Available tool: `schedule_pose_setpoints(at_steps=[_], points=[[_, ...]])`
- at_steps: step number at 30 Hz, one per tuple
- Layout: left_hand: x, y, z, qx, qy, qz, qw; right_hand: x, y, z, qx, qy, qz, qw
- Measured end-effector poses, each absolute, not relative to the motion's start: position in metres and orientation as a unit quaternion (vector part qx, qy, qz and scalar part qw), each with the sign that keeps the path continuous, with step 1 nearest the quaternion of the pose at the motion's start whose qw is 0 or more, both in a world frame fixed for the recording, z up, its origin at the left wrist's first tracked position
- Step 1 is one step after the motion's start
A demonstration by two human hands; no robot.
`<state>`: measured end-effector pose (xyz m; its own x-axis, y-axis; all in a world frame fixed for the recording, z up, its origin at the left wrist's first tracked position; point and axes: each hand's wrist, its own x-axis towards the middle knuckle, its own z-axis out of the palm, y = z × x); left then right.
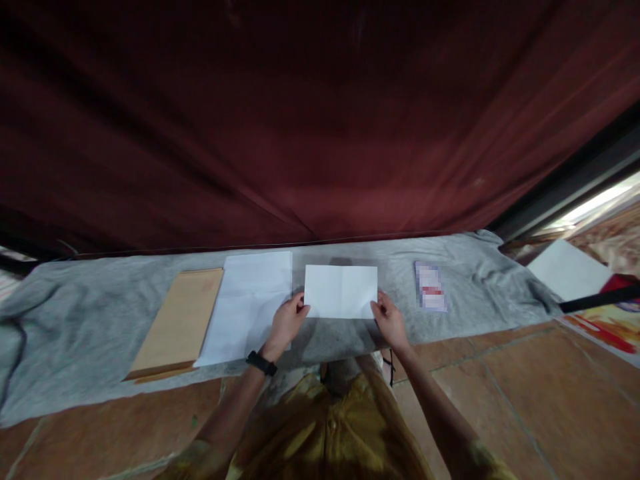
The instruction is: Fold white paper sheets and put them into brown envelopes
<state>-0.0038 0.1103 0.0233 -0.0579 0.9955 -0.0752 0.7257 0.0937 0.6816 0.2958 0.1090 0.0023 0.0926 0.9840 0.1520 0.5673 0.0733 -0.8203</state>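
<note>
The left hand (287,322) and right hand (391,322) each had the grip closed on one near corner of a small white sheet (325,291), held over the middle of the grey-clothed surface (475,280). A crease ran down the sheet's middle; one fold was judged done and opened out. No work showed on the larger white papers (253,300) or the brown paper stack (183,317), both flat at left and untouched. At right lay a pale packet (431,287), its print too blurred to identify with confidence. A dark red curtain (320,133) closed the far side; tiled floor (470,380) showed near, and a colourful printed sheet (613,327) lay far right
</note>
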Motion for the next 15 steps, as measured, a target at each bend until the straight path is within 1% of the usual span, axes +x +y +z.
schedule_pose_setpoints(at_steps=[5,11,15], points=[[0.001,0.110,0.025,0.620,0.704,0.223,0.264,0.293,0.109,-0.005,-0.644,-0.646,0.210,0.352],[0.008,0.111,0.036,0.621,0.729,0.153,0.245,0.290,0.110,-0.007,-0.634,-0.699,0.128,0.306],[0.012,0.112,0.041,0.620,0.744,0.108,0.225,0.288,0.110,-0.006,-0.643,-0.719,0.071,0.255]])
